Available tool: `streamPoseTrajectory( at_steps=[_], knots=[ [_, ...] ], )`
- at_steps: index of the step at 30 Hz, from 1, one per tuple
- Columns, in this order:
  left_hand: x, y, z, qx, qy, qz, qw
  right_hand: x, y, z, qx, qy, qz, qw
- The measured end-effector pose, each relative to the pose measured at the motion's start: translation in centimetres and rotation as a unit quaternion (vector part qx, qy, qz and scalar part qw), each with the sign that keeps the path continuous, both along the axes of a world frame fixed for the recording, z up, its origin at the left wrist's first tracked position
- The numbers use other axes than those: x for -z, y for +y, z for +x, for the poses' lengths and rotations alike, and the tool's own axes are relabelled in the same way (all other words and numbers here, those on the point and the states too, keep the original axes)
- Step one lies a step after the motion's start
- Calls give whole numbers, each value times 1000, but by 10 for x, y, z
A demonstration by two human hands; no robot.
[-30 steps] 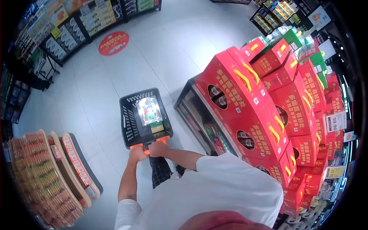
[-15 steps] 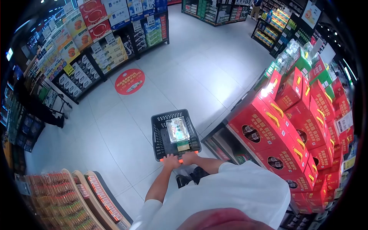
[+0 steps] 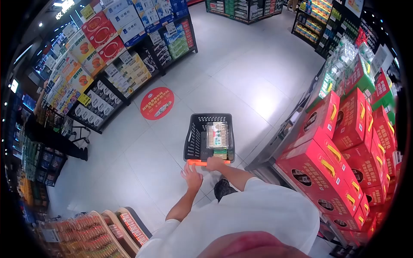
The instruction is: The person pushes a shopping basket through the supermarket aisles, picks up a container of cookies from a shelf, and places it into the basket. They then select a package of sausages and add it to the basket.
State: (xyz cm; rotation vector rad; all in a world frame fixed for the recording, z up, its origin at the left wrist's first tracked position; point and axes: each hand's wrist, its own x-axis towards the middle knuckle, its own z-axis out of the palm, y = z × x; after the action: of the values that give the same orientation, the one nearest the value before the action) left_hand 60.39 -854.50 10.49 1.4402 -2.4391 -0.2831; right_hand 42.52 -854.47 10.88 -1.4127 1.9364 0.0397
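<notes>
Right hand (image 3: pixel 214 164) clamped on the orange handle (image 3: pixel 198 162) at the near rim of the black basket (image 3: pixel 193 142); left hand (image 3: pixel 192 176) off it, fingers spread, hovering just behind the handle above the floor (image 3: pixel 241 81). Basket on the aisle floor straight ahead, beside the stacked red cartons (image 3: pixel 340 142). Inside, a clear-wrapped tray pack (image 3: pixel 217 134) and a small green box (image 3: pixel 220 153). Likely stiff plastic mesh, light load weighted to one side, probably easy to steer one-handed yet prone to twisting. Best held across the handle's middle.
</notes>
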Motion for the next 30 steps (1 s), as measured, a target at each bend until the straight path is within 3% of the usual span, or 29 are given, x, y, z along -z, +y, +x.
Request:
streamPoseTrajectory(
  at_steps=[1, 3, 4, 5, 6, 7, 11, 15, 18, 21, 22, 23, 24, 25, 28, 30],
  knots=[
    [5, 4, 14, -31, 44, 2, 999, 5, -19, -9, 7, -7, 0, 1000],
    [37, 9, 61, -112, -8, 135, 984, 20, -52, -31, 10, -22, 3, 1000],
    [37, 6, 80, -163, -76, 320, 930, 29, -72, -45, 6, -29, 2, 1000],
    [96, -3, 124, -181, -133, 467, 855, 32, -88, -56, 2, -37, 2, 999],
    [112, 0, 147, -210, -171, 572, 774, 26, -102, -67, 2, -29, 2, 1000],
    [115, 0, 157, -241, -171, 601, 743, 25, -113, -76, 14, -27, -15, 999],
    [119, -16, 154, -353, -87, 614, 700, 40, -144, -112, 75, -3, -75, 994],
    [127, -81, 133, -404, 10, 610, 681, 58, -169, -136, 149, 9, -114, 982],
    [137, -161, 105, -411, 81, 602, 680, 64, -171, -156, 174, 70, -215, 958],
    [148, -272, 46, -384, 189, 586, 688, 42, -159, -165, 353, 107, -189, 910],
    [151, -311, 17, -365, 225, 586, 688, 57, -158, -166, 462, 82, -171, 866],
    [150, -350, -18, -338, 246, 591, 690, 57, -159, -170, 635, -112, -110, 757],
    [149, -382, -56, -312, 252, 602, 691, 59, -163, -177, 746, -300, -50, 592],
    [131, -409, -104, -279, 210, 623, 700, 59, -168, -185, 793, -468, 11, 390],
    [54, -431, -227, -178, 143, 735, 639, 91, -185, -180, 795, -566, -142, 165],
    [22, -419, -279, -59, 96, 762, 637, 112, -186, -185, 772, -575, -180, 204]
  ],
)
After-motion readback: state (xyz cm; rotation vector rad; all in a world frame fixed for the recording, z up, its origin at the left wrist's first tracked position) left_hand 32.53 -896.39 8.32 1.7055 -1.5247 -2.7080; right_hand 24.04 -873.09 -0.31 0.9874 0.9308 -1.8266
